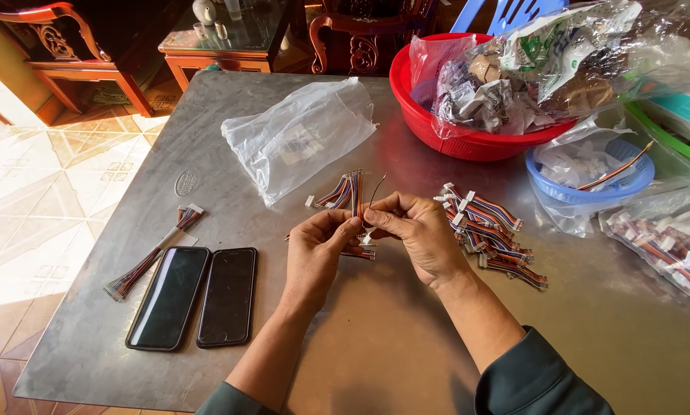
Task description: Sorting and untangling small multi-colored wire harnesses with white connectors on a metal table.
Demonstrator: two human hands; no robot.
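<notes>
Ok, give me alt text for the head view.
Left hand and right hand pinch one multicoloured ribbon cable together above a grey metal table. A pile of similar cables lies at right, two dark phones at left.

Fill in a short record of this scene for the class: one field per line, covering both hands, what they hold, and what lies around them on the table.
left hand: pinches the wire bundle
right hand: pinches the same bundle
wire bundle: multicoloured, upright between the fingers
cable pile: right of the hands
two phones: dark, side by side, left
clear bag: behind the hands
red basket: full of bags, far right
table: grey metal
</notes>
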